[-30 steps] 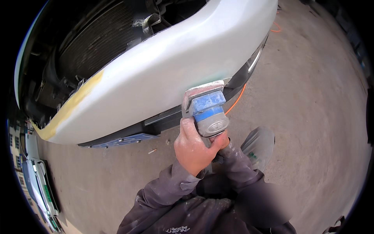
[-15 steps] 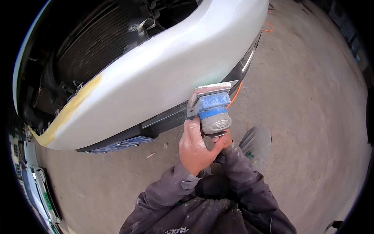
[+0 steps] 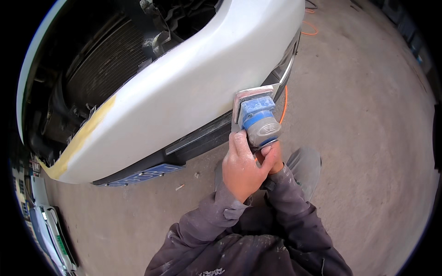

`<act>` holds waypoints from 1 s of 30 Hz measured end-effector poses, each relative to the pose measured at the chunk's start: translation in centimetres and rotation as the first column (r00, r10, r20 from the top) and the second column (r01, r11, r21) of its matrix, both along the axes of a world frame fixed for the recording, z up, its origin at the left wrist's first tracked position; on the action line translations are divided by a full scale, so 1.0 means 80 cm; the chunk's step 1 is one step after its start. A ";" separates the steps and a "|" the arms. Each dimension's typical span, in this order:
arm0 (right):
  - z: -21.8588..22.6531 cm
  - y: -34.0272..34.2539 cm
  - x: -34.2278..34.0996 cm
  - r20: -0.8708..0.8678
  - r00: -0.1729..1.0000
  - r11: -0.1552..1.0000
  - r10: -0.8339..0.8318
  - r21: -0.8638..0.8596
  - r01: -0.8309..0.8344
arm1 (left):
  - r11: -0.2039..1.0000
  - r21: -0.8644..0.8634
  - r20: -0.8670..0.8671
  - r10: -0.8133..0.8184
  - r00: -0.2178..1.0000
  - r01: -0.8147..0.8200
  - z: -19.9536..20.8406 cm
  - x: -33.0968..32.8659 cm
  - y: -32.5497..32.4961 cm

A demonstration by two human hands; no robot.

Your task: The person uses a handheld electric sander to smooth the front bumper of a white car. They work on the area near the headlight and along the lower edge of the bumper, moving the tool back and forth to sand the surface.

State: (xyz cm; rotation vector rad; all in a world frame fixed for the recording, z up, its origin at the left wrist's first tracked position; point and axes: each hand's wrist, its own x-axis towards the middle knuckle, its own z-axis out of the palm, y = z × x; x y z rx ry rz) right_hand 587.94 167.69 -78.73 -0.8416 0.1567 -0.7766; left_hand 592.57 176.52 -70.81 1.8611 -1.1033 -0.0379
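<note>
A blue and grey power sander (image 3: 260,122), coated in pale dust, is held up against the lower right part of a white car bumper (image 3: 184,83). Its square pad (image 3: 253,92) faces the bumper, with a thin pale sheet sticking out past its edges; whether it touches the paint I cannot tell. My left hand (image 3: 242,163), dusty on the fingers, grips the near left side of the sander's body. Partly hidden behind the sander's lower end, my right hand (image 3: 275,158) is closed around it.
Yellowish filler (image 3: 80,138) covers the bumper's left edge, beside an open engine bay with a radiator (image 3: 110,60). Below hang black trim (image 3: 198,138) and a blue plate (image 3: 142,175). An orange hose (image 3: 284,106) runs behind the sander. Another car (image 3: 50,225) stands far left.
Both hands and the sander have shifted slightly right in the picture, and the sander's pad has turned flatter toward the bumper. The view has also moved a little. The grip stays.
</note>
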 end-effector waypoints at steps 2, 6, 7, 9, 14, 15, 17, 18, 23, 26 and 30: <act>0.007 0.007 -0.005 -0.101 0.987 0.987 0.126 -0.085 -0.135 | 0.999 0.003 -0.096 0.035 0.995 -0.034 0.001 0.000 0.023; 0.029 0.036 0.029 -0.141 0.984 0.936 0.109 -0.319 -0.149 | 0.971 -0.135 -0.029 0.193 0.981 -0.195 -0.011 0.018 0.053; 0.028 0.039 0.036 -0.119 0.990 0.926 0.071 -0.360 -0.110 | 0.970 -0.136 -0.031 0.201 0.979 -0.204 -0.011 0.021 0.055; 0.016 0.037 0.041 -0.059 0.998 0.933 0.017 -0.358 -0.037 | 0.975 -0.087 -0.011 0.205 0.979 -0.205 -0.013 0.024 0.049; -0.021 0.005 0.021 0.015 0.999 0.997 0.049 0.057 -0.050 | 0.993 -0.007 0.095 0.114 0.989 -0.114 0.003 0.000 -0.013; -0.006 0.002 0.017 0.060 0.998 0.995 0.011 0.095 -0.017 | 0.995 0.004 0.115 0.097 0.989 -0.098 0.006 -0.001 -0.020; -0.004 0.005 0.017 0.042 0.998 0.998 0.036 0.047 -0.038 | 0.994 0.004 0.116 0.106 0.988 -0.107 0.001 0.004 -0.014; -0.002 0.005 0.016 0.034 0.998 0.999 0.045 0.024 -0.046 | 0.994 0.007 0.117 0.106 0.987 -0.108 0.000 0.005 -0.008; 0.022 0.047 0.048 -0.112 0.992 0.890 0.067 -0.442 -0.110 | 0.937 -0.294 -0.047 0.182 0.982 -0.187 -0.034 0.043 0.066; 0.011 0.048 0.052 -0.056 0.997 0.933 0.055 -0.352 -0.071 | 0.961 -0.207 -0.034 0.181 0.983 -0.184 -0.028 0.037 0.053; 0.009 0.001 0.012 -0.036 0.999 0.994 -0.007 -0.109 0.003 | 0.994 0.008 0.011 0.105 0.994 -0.105 -0.001 0.005 -0.009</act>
